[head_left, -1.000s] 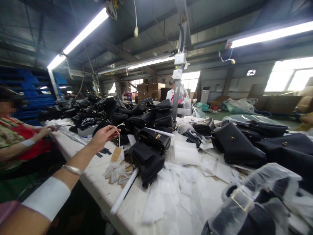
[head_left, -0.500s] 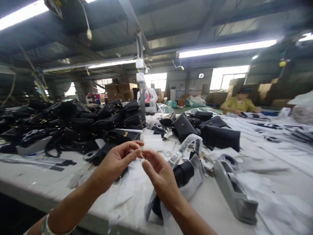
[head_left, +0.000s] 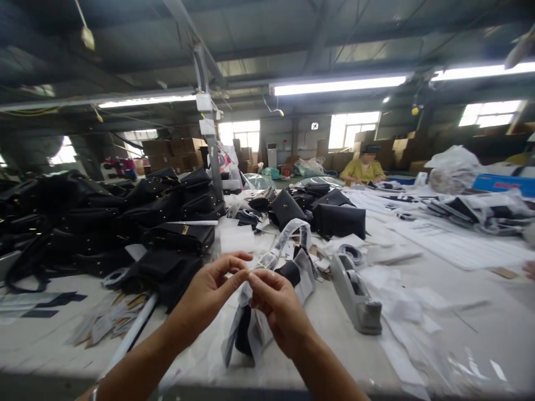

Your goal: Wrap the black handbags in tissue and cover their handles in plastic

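Observation:
My left hand and my right hand meet in front of me above the table, thumbs and forefingers pinched together tip to tip. Whatever sits between the fingertips is too small to make out. Just beyond and below them lies a black bag partly wrapped in whitish film, its strap looping up in clear plastic with a pale metal buckle. My right hand hides part of this bag. A grey tape dispenser stands to the right of my right hand.
Black handbags are heaped at the left, more black bags behind. Small card pieces and a long white roll lie at left. A metal post rises mid-table. A person in yellow sits across; another hand shows at the right edge.
My view has swung to the right, so the scene sits further left. My hands stay together, and the right fingers have curled in closer to the left fingertips.

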{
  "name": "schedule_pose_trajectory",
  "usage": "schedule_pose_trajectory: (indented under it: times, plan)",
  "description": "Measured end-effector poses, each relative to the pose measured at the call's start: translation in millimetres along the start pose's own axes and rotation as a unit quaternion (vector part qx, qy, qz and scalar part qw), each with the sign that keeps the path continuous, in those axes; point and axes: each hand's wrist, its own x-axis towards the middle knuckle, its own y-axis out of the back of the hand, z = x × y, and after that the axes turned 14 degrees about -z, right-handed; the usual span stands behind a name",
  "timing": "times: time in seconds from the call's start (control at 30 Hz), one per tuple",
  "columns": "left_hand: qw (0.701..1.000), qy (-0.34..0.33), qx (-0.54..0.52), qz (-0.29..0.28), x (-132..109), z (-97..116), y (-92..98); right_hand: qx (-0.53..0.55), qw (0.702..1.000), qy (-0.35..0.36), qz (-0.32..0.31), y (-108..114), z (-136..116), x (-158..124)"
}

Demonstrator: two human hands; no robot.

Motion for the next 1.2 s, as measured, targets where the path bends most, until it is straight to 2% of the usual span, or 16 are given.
schedule_pose_trajectory:
  times: [0.23,0.3,0.37,0.43,0.5,0.57,0.67,0.73,0.83,0.93,1.07,1.2]
  plan:
    - [0.999,-0.015,-0.019,-0.042,9,0,-17.5,0.135,0.988,0.021,0.078,9,-6,-9]
    - [0.998,-0.021,-0.02,-0.057,13,-3,-18.7,0.129,0.988,0.022,0.085,15,-8,-14]
    - [0.998,-0.02,-0.014,-0.057,18,-11,-14.5,0.074,0.992,0.027,0.098,26,-10,-19]
    - [0.999,0.001,-0.002,-0.034,27,-26,-5.2,-0.023,0.988,0.033,0.147,43,-9,-23]
    - [0.999,0.039,0.001,-0.017,38,-47,5.7,-0.139,0.968,0.024,0.209,63,-4,-26]
    - [0.996,0.071,-0.012,-0.051,50,-69,14.1,-0.25,0.939,0.003,0.237,81,5,-24]
    - [0.981,0.108,-0.043,-0.154,63,-92,17.6,-0.357,0.91,-0.019,0.212,98,24,-13]
    - [0.968,0.112,-0.061,-0.216,69,-96,16.2,-0.381,0.904,-0.032,0.189,100,35,-3]
    - [0.951,0.105,-0.076,-0.281,75,-92,15.5,-0.368,0.914,-0.037,0.165,92,44,12]
    - [0.937,0.106,-0.08,-0.322,78,-87,17.8,-0.316,0.938,-0.039,0.136,81,43,22]
    - [0.938,0.111,-0.088,-0.316,82,-94,17.9,-0.262,0.957,-0.042,0.121,76,39,27]
    - [0.957,0.118,-0.098,-0.246,84,-111,14.2,-0.316,0.94,-0.022,0.128,84,43,26]
